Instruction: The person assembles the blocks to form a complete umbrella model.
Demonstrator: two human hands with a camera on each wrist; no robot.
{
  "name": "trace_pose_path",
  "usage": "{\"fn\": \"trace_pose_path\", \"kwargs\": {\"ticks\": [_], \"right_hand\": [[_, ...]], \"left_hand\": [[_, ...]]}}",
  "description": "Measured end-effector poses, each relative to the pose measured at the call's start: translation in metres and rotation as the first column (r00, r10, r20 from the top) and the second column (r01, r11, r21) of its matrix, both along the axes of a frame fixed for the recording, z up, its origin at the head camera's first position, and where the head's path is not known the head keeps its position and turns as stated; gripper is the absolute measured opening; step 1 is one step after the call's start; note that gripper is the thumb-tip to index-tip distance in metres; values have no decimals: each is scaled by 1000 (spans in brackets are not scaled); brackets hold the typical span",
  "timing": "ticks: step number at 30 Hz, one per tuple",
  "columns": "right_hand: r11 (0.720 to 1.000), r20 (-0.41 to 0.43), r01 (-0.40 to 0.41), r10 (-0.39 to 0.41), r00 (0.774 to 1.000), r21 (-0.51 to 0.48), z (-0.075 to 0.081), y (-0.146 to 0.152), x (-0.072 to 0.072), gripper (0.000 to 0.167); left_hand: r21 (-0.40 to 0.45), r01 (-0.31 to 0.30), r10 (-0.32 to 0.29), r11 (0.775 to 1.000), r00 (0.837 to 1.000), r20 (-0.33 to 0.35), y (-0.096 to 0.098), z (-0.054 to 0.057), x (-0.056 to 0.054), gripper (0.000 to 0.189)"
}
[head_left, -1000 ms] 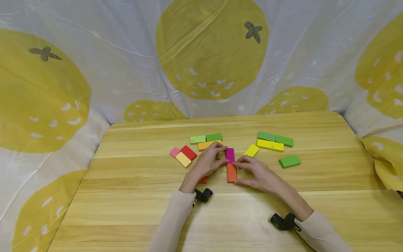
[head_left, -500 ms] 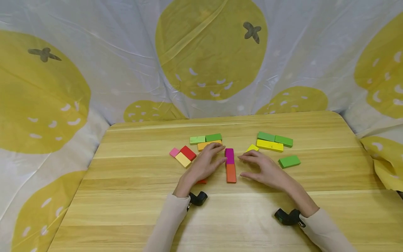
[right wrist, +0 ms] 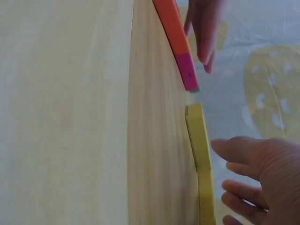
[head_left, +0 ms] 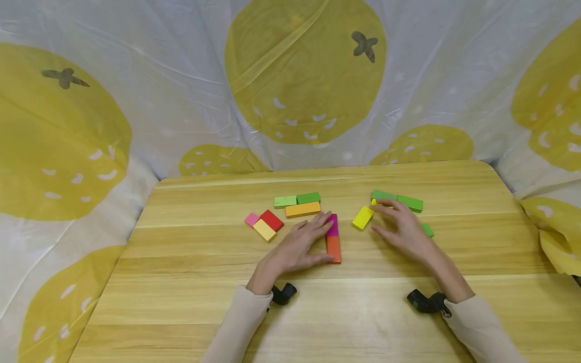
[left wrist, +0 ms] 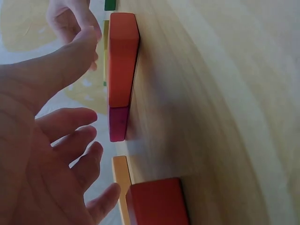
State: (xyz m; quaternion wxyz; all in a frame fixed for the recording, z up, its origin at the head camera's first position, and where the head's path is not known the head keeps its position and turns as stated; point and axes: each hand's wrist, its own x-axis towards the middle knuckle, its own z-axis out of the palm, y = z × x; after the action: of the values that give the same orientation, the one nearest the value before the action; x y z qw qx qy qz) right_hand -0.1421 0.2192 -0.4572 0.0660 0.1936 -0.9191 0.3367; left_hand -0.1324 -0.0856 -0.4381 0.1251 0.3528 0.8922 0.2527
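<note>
At the centre of the wood-grained table, the flat magenta rectangular block and the flat orange rectangular block, both wooden in appearance, lie end to end in one straight line, ends touching. Change noted: the right hand, at this pair a second ago, is now well apart from it, above the partly hidden long yellow rectangular block and near the short yellow rectangular block. Its thumb stands away from the loosely bent fingers; it holds nothing. The left hand has spread along the pair's left side, fingers toward the magenta block, thumb toward the orange one. It grips nothing; whether its fingertips touch either block cannot be determined. No gap shows at the joint. Assessment: alignment of this pair appears complete or nearly so, and the right hand is freed from it.
</note>
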Motion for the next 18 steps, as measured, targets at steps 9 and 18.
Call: {"fn": "trace_pose_path", "kwargs": {"ticks": [9, 18], "right_hand": [[996, 59, 80, -82, 995, 38, 2, 11, -2, 47], [986, -55, 152, -148, 987, 65, 0, 20, -4, 40]], "left_hand": [[-75, -14, 16, 997, 999, 37, 5, -2, 1, 84], [-72, -13, 17, 997, 999, 44, 7, -3, 2, 82]]}}
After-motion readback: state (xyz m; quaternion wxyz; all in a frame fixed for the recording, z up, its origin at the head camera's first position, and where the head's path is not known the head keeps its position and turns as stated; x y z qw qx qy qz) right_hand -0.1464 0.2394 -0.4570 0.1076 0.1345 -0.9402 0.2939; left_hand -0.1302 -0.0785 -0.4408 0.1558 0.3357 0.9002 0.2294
